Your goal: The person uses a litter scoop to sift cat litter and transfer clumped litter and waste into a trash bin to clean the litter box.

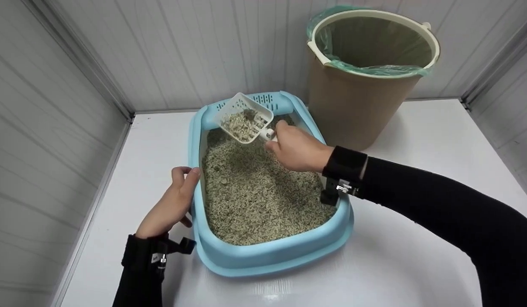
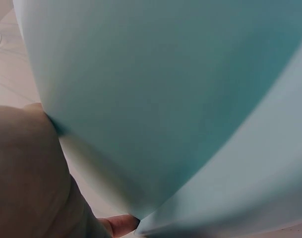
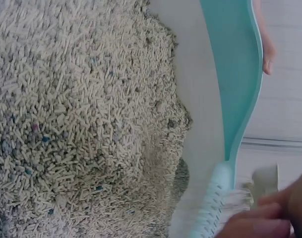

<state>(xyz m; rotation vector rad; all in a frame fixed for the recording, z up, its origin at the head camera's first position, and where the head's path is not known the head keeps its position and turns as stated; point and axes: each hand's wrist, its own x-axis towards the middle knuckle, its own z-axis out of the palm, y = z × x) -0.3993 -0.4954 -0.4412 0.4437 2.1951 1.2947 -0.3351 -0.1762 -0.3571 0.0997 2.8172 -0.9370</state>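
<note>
A white slotted litter scoop point(image 1: 243, 118) holds a heap of litter with a darker clump. My right hand point(image 1: 297, 147) grips its handle above the far half of the light blue litter box point(image 1: 272, 256). In the right wrist view, the fingers point(image 3: 260, 223) are at the lower right, next to a blurred part of the scoop point(image 3: 266, 179). My left hand point(image 1: 172, 204) holds the box's left side, thumb at the rim and other fingers low against the outer wall. The left wrist view shows a fingertip point(image 2: 122, 224) at the pale blue wall.
Pellet litter point(image 1: 263, 200) fills the box, piled unevenly. A tall brown bin point(image 1: 353, 111) with a green bag liner point(image 1: 387, 70) stands behind the box to the right. White panel walls point(image 1: 204, 47) enclose the white table point(image 1: 417, 238) at the back and sides.
</note>
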